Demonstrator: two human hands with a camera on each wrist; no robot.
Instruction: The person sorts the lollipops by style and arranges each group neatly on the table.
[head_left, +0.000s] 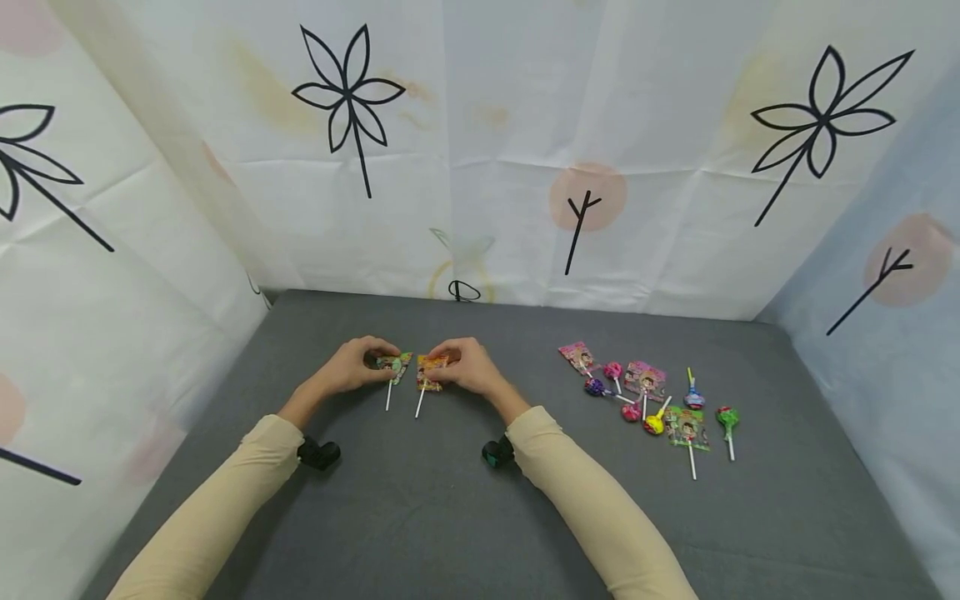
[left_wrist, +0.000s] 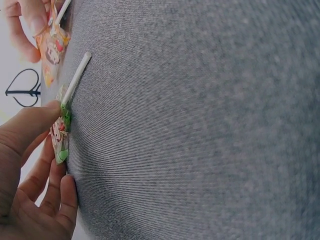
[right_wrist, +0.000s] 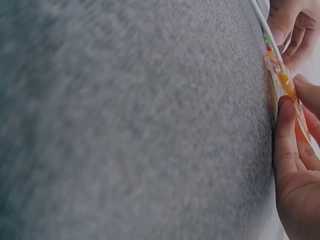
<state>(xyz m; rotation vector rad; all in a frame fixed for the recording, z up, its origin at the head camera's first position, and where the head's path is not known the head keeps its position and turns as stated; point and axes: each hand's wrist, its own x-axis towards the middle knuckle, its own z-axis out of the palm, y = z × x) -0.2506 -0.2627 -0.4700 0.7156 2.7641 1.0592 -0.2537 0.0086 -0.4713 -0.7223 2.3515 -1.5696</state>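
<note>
My left hand [head_left: 358, 364] pinches a lollipop in a green wrapper [head_left: 396, 365] by its edge, thumb in front and fingers behind. Its white stick [left_wrist: 78, 77] points back toward me. Just to the right, my right hand [head_left: 467, 367] pinches a lollipop in an orange wrapper [head_left: 429, 372], whose white stick [head_left: 420, 403] also points toward me. The two wrappers lie side by side at the table surface with a narrow gap between them. In the right wrist view, thumb and finger grip the orange wrapper [right_wrist: 291, 90] by its side.
On the right of the grey table [head_left: 420, 517] lies a loose group of several lollipops: pink flat wrappers [head_left: 645, 378], a green flat wrapper [head_left: 686, 427], a yellow round one [head_left: 654, 424], a blue one [head_left: 694, 398] and a green round one [head_left: 727, 416]. Patterned curtains [head_left: 510, 100] enclose the table.
</note>
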